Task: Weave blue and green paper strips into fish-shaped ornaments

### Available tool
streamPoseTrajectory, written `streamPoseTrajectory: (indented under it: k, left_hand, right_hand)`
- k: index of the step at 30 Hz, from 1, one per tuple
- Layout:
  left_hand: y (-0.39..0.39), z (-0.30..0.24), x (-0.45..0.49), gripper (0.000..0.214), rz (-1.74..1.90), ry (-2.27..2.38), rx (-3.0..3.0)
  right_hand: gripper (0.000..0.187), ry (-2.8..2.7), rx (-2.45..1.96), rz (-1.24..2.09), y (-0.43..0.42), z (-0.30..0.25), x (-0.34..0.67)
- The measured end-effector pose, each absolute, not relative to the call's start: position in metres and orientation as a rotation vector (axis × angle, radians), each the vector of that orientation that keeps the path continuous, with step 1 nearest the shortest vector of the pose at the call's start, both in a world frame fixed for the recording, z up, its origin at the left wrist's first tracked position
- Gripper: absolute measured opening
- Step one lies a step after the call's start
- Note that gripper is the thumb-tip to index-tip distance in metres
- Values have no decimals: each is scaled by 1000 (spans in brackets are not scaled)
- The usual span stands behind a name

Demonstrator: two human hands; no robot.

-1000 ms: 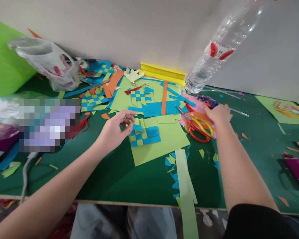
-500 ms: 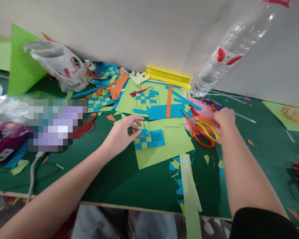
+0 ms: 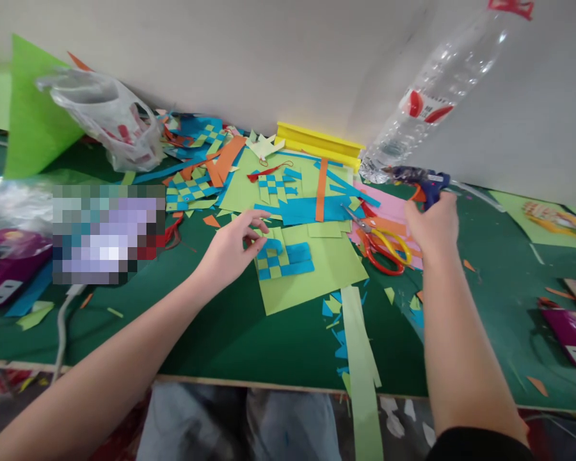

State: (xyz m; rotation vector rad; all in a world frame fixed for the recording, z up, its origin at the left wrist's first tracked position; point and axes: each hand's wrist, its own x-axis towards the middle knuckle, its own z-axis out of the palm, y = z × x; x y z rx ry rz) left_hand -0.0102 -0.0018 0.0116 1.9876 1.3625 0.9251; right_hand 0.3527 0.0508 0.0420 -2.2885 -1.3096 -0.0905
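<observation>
My right hand (image 3: pixel 432 224) is closed round the handle of a blue glue gun (image 3: pixel 420 179), lifted a little off the table near the base of a leaning plastic bottle (image 3: pixel 427 96). My left hand (image 3: pixel 230 246) rests with loosely curled fingers on the left edge of a small blue-and-green woven paper piece (image 3: pixel 281 259), which lies on a light green sheet (image 3: pixel 312 269). Red-and-yellow scissors (image 3: pixel 381 243) lie between my two hands on pink paper.
Paper strips and woven pieces litter the green table (image 3: pixel 230 333) up to the wall. A clear plastic bag (image 3: pixel 108 118) sits at the back left, a yellow tray (image 3: pixel 319 144) against the wall, purple boxes (image 3: pixel 571 330) at both sides. A long green strip (image 3: pixel 362 371) overhangs the front edge.
My right hand has picked the blue glue gun up off the table and raised it. My left hand has settled onto the woven piece and stays there.
</observation>
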Motion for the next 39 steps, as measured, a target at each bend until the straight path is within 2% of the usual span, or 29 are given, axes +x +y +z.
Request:
streamPoseTrajectory:
  k: [4,12,18,39]
  left_hand:
    - [-1,10,-12,33,938,1358,1994]
    - [-1,10,-11,35,956,1339,2001]
    - [1,9,-11,36,953,1349,1994]
    - [2,12,-11,34,941,1361,1986]
  right_hand:
    - [65,-1523,-2148,-162,28,36,317]
    - [51,-1994,-1818,-352,-6,-3,271]
    - [47,-2194,-1599,-595,-12,-10,266]
    - [41,-2312,-1609,-599,-18,-7,264]
